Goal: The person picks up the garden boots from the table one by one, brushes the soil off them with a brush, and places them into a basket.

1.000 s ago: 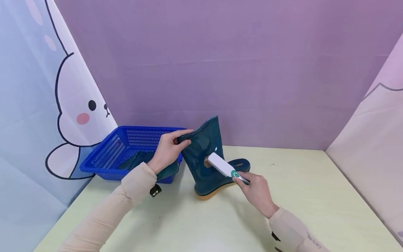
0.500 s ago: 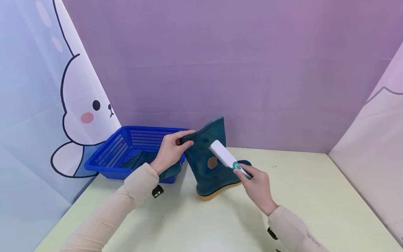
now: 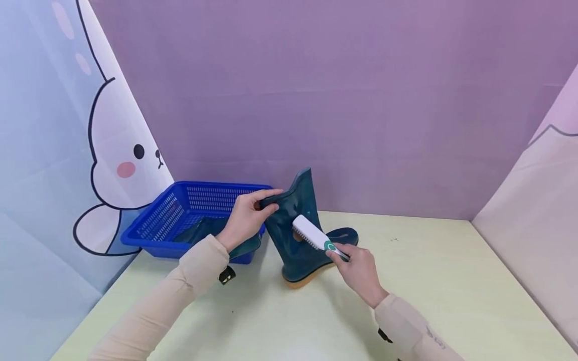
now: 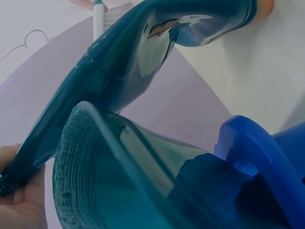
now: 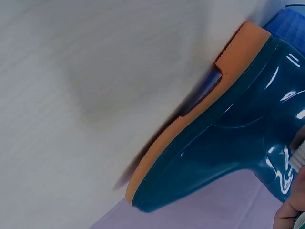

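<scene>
A dark teal rubber boot with an orange sole stands on the table, its shaft leaning and dented. My left hand pinches the top rim of the shaft between thumb and fingers. In my right hand is a white scrubbing brush with a green-marked handle, gripped with its bristles against the middle of the shaft. They partly cover a brown patch there. Another brown mark shows on the boot's toe. The right wrist view catches only the brush's edge beside the boot.
Left of the boot, a blue plastic basket holds a second teal boot, whose open shaft hangs over the rim beneath my left wrist. A purple cloth wall rises behind the pale table.
The brush went up off the brown patch, baring it, then came back down and left onto it. The shaft now bends inward and left, while my left hand keeps its hold.
</scene>
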The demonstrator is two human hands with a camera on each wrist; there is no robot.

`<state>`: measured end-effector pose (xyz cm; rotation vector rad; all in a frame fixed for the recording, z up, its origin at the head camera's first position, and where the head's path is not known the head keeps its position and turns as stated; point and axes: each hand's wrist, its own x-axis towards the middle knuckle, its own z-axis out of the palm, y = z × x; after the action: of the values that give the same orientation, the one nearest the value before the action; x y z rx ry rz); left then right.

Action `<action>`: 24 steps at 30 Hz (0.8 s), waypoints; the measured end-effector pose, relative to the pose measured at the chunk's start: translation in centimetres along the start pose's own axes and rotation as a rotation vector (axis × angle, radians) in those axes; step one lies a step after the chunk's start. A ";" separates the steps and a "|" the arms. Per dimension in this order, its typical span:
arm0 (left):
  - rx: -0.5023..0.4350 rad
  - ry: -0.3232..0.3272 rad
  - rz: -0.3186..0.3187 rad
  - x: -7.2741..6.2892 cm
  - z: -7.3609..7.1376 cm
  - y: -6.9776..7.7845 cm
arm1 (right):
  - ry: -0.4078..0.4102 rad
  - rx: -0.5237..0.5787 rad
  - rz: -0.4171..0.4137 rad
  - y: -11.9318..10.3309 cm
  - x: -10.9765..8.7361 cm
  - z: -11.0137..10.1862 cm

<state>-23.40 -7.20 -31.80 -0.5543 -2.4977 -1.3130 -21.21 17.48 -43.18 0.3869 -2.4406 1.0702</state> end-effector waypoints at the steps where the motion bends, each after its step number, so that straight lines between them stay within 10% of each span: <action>1: -0.002 0.003 -0.002 0.0 -0.1 0.1 | -0.002 -0.021 -0.013 0.0 0.1 -0.1; 24: -0.048 0.020 -0.043 0.3 -0.5 -0.6 | -0.035 -0.168 0.000 0.0 -0.2 -1.8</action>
<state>-23.91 -7.89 -31.82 -0.4978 -2.4811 -1.3904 -20.53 18.78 -42.21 0.3541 -2.5383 0.8565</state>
